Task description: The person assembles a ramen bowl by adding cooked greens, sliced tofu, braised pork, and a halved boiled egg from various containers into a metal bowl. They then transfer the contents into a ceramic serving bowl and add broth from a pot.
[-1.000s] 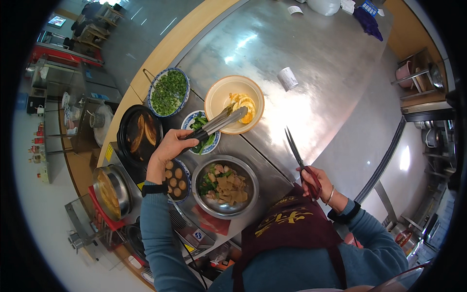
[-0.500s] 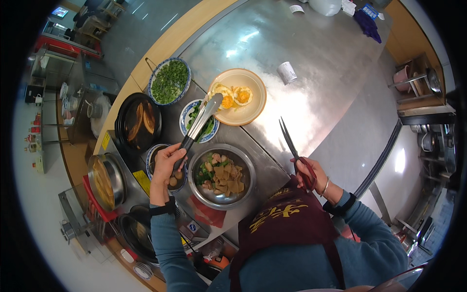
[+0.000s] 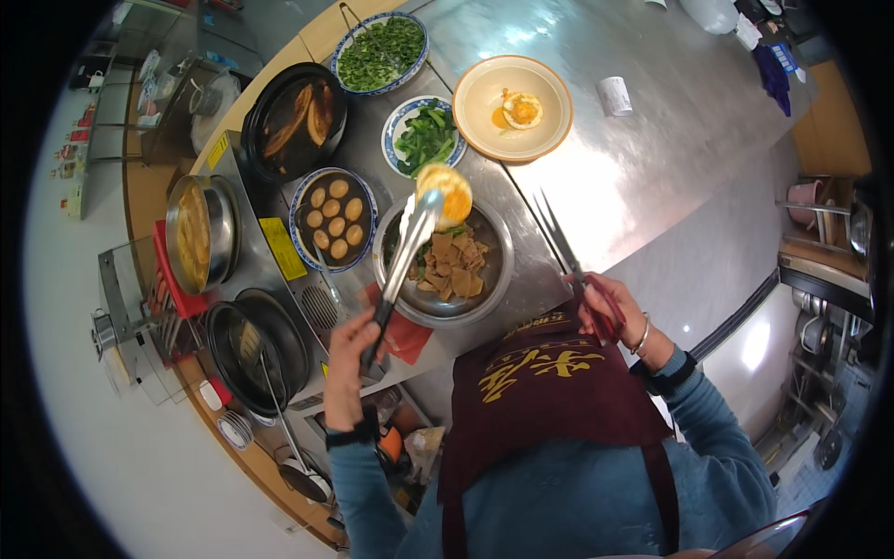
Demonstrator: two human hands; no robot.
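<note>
Ahead of the left hand (image 3: 352, 349) and the right hand (image 3: 610, 303) spread a smooth steel table (image 3: 708, 121), glossy with reflected light. Ahead and to the right of the left grip stood a round, shiny steel bowl (image 3: 505, 278) of flat brown slices (image 3: 453, 265) with some green among them. Farther ahead, to the left of the right grip, a cream bowl (image 3: 545, 88) with a brown rim held a round egg (image 3: 521, 110). Ahead-left of the left grip, a black pot (image 3: 251, 140) contained browned strips (image 3: 319, 119) in dark liquid. Farthest ahead of that grip was a greens bowl (image 3: 426, 45), finely chopped greens filling it; nearer lay a blue-rimmed egg bowl (image 3: 374, 219) of smooth brown eggs (image 3: 333, 208). Beyond the steel bowl, a plate (image 3: 387, 135) bore glossy leaves (image 3: 428, 135).

The left hand was closed around the black handle of metal tongs (image 3: 405, 256). The right hand was wrapped around the red handles of scissors (image 3: 570, 258), their slim, dark blades slightly parted.

The tong tips pinched a fried egg (image 3: 454, 200), pale-edged with an orange-yellow middle, at the steel bowl's far rim; whether they touched, I could not tell.
</note>
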